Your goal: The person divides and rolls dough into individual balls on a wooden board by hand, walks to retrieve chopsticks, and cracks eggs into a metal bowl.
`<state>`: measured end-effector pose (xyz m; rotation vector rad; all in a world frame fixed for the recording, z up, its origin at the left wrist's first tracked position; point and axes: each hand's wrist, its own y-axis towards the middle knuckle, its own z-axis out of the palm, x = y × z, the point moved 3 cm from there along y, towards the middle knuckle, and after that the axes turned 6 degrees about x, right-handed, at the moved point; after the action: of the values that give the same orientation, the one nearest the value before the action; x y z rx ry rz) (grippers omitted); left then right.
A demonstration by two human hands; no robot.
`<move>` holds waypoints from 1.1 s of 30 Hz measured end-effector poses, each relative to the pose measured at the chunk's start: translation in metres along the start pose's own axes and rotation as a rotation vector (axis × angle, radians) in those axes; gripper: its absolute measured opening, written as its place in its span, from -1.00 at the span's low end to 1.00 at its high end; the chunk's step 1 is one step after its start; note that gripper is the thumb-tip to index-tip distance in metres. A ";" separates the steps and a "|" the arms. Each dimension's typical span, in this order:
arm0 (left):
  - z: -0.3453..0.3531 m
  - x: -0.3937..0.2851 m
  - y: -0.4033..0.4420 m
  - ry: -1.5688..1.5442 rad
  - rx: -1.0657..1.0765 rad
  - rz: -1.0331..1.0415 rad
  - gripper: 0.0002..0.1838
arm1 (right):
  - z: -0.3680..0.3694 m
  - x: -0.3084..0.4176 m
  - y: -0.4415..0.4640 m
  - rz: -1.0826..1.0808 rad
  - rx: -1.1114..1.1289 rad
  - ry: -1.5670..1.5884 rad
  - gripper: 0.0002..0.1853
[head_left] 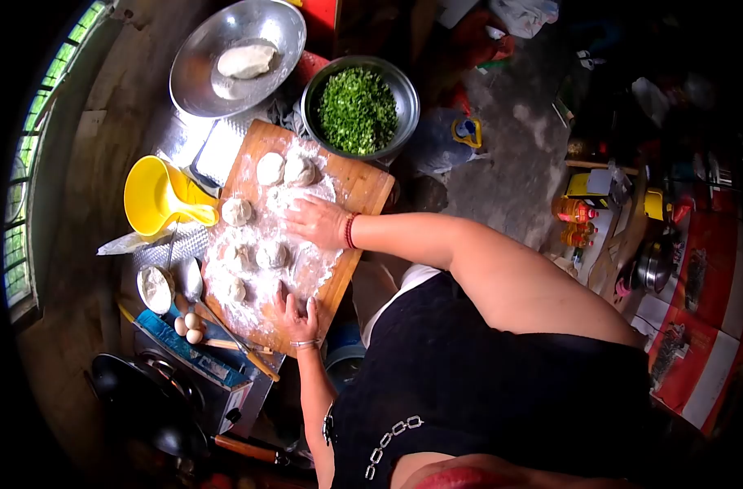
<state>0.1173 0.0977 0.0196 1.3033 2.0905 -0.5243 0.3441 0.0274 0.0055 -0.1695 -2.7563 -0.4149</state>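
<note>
Spread flat, my right hand (316, 222) with the red bracelet rests palm down on the floury middle of the wooden board (363, 183). A pale, floured patch lies beside its fingers; whether this is flattened dough is unclear. My left hand (298, 318), wearing a silver bracelet, touches the board near its lower edge, fingers apart and nothing visible in them. Several round dough pieces sit on the board: two touching at the top (270, 169) (299, 171), another at the left (236, 212), and others lower down (271, 254) (231, 288), dusted with flour.
Above the board stand a metal bowl of chopped greens (357, 110) and a wide metal basin (191, 69) holding dough (247, 61). Left are a yellow scoop (147, 196), a flour bowl (155, 289), eggs (194, 321) and a spatula (233, 338). A black wok (135, 391) sits lower left.
</note>
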 end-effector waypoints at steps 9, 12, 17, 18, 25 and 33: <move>0.009 0.007 -0.003 -0.034 -0.070 0.020 -0.65 | 0.008 0.000 0.018 0.056 0.097 -0.161 -0.53; 0.007 0.003 -0.002 -0.037 -0.062 -0.001 -0.65 | 0.009 0.000 0.017 0.066 0.121 -0.132 -0.51; 0.011 0.025 -0.009 0.061 -0.037 0.075 -0.54 | 0.000 0.002 0.023 0.128 0.289 -0.034 -0.42; 0.012 0.026 -0.006 0.037 -0.033 0.087 -0.52 | -0.002 0.002 0.025 0.167 0.346 0.036 -0.36; 0.007 0.023 0.007 0.169 0.047 0.006 -0.38 | 0.033 -0.010 -0.017 0.052 0.272 -0.137 -0.25; -0.006 -0.008 0.069 0.355 -0.196 -0.283 -0.29 | -0.026 -0.010 -0.016 0.077 0.185 0.035 -0.35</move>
<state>0.1808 0.1260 0.0287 1.0528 2.5687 -0.2032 0.3586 0.0033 0.0211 -0.2192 -2.7251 -0.1403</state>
